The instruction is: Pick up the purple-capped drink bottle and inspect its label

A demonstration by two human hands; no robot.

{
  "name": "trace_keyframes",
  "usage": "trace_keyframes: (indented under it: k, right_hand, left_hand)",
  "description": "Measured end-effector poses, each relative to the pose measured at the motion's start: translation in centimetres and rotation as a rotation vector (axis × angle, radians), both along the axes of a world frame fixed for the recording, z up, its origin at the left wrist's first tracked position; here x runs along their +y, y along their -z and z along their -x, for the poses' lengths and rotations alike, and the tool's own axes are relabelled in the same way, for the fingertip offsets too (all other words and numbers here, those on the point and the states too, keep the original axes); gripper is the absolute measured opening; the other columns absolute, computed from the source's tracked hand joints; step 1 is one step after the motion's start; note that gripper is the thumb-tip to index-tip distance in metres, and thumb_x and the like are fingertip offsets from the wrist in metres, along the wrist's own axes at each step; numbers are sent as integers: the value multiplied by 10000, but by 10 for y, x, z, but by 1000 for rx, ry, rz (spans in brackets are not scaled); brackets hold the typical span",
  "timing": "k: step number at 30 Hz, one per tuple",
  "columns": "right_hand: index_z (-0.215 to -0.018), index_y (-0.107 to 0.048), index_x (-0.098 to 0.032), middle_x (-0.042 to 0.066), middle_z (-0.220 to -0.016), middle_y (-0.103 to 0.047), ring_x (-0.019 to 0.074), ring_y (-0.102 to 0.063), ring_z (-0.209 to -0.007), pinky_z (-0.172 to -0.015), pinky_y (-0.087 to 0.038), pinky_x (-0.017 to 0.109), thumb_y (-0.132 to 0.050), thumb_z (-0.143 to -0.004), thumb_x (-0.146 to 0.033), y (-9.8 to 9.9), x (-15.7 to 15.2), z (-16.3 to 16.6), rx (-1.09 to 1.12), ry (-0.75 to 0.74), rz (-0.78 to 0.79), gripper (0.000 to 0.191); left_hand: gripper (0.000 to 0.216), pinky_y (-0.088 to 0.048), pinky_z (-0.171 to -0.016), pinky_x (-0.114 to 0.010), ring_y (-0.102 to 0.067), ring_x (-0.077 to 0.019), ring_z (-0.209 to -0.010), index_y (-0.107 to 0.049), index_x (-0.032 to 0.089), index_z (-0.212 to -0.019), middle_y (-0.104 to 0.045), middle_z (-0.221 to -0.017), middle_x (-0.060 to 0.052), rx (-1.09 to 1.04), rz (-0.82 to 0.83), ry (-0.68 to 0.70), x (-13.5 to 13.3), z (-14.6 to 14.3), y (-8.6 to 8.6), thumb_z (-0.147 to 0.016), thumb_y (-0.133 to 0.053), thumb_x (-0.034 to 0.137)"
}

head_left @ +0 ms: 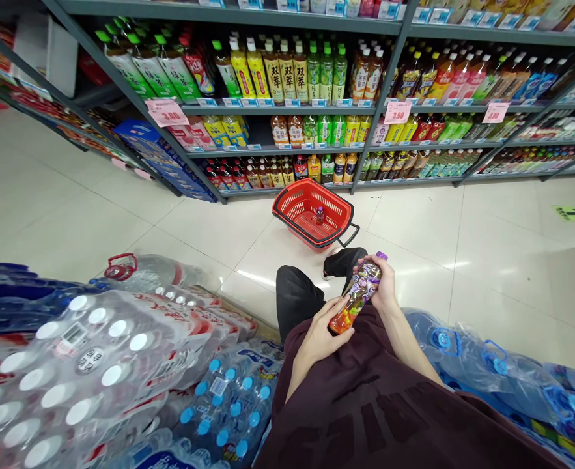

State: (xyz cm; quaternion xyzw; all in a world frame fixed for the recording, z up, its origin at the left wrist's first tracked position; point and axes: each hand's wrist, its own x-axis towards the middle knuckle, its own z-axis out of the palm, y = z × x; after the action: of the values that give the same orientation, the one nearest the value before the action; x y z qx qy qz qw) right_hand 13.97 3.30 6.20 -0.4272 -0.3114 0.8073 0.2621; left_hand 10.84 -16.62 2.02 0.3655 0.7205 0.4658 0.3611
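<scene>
Both of my hands hold one drink bottle point(357, 295) with a purple cap and an orange and purple label, tilted in front of my body. My left hand point(322, 329) cups its bottom end. My right hand point(383, 284) wraps its upper part near the cap. A red shopping basket point(297, 198) with a black handle sits tipped on the tiled floor ahead of my knee, with one small purple-capped bottle point(320, 214) inside it.
Grey shelves point(287, 109) full of bottled drinks with pink price tags run across the far side. Shrink-wrapped packs of water bottles point(96, 365) are stacked at my left. Large blue water jugs point(502, 371) lie at my right. Pale floor tiles point(502, 260) stretch between.
</scene>
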Motion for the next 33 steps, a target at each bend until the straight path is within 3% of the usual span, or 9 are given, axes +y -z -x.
trace_keyframes:
  k: [2, 5, 8, 12, 15, 19, 23, 29, 33]
  right_hand:
    - [-961, -622, -108, 88, -934, -701, 230, -706, -774, -622, -588, 300, -822, -538, -500, 0, 0, 0, 2, -45, -19, 610]
    - [-1028, -647, -110, 114, -1091, -706, 268, -723, -920, -702, -624, 334, -820, -582, -533, 1, 0, 0, 75, -104, -26, 638]
    - [-1049, -660, -113, 121, -1155, -699, 270, -721, -986, -783, -641, 362, -806, -643, -530, 2, -1, -1, 140, -135, -42, 601]
    - [-1036, -669, -108, 118, -1156, -702, 228, -723, -984, -851, -637, 322, -793, -692, -491, 3, -2, -3, 154, -153, -76, 530]
    - [-1036, -664, -114, 110, -1117, -709, 228, -726, -952, -826, -637, 327, -795, -688, -492, 4, -2, -4, 141, -167, -80, 530]
    - [-1046, -662, -106, 120, -1125, -703, 237, -726, -938, -799, -635, 340, -807, -691, -499, 2, -3, -4, 134, -183, -98, 549]
    - [-1069, -660, -99, 132, -1150, -698, 239, -726, -926, -763, -631, 336, -804, -690, -506, 0, -4, -1, 129, -179, -93, 574]
    - [-1045, -655, -106, 107, -1089, -711, 245, -723, -886, -707, -623, 323, -819, -614, -472, 1, 0, -1, 110, -116, -27, 588]
    - [-1027, -642, -114, 79, -1022, -710, 232, -717, -874, -734, -631, 330, -823, -593, -449, 3, 3, -2, 83, -71, 9, 578]
  left_hand:
    - [820, -487, -1240, -386, -567, -213, -1394, -436, 273, -1566, -500, -1541, -92, -126, -26, -22, -2, 0, -1, -807, -708, 425]
    - [1028, -655, -841, -333, -720, -225, -1105, -196, 255, -1657, -469, -1558, -177, -559, -129, -43, -5, -2, 1, -798, -706, 498]
    - [1168, -629, -646, -295, -758, -235, -926, -16, 253, -1671, -370, -1600, -262, -870, -306, -75, -8, -5, 9, -766, -711, 500]
    - [1172, -584, -527, -306, -744, -235, -707, 90, 186, -1659, -519, -1462, -308, -998, -493, -61, -9, -6, 21, -787, -629, 498]
    - [1090, -533, -444, -301, -707, -227, -592, 69, 122, -1656, -593, -1365, -317, -1027, -573, -37, -8, -4, 26, -840, -532, 522]
    - [1042, -483, -397, -280, -684, -239, -544, 30, 66, -1648, -666, -1228, -312, -1031, -619, -58, -7, -3, 29, -875, -474, 550]
    - [1029, -499, -424, -277, -674, -208, -531, 16, 88, -1652, -642, -1279, -310, -1013, -625, -59, -7, -4, 29, -873, -482, 539]
    - [1124, -601, -589, -285, -730, -177, -756, -25, 217, -1669, -463, -1533, -261, -898, -279, -91, -8, -5, 11, -790, -670, 492]
    - [1076, -547, -566, -199, -713, -144, -834, -118, 234, -1666, -420, -1586, -210, -766, -153, -70, -3, -3, 1, -803, -669, 565]
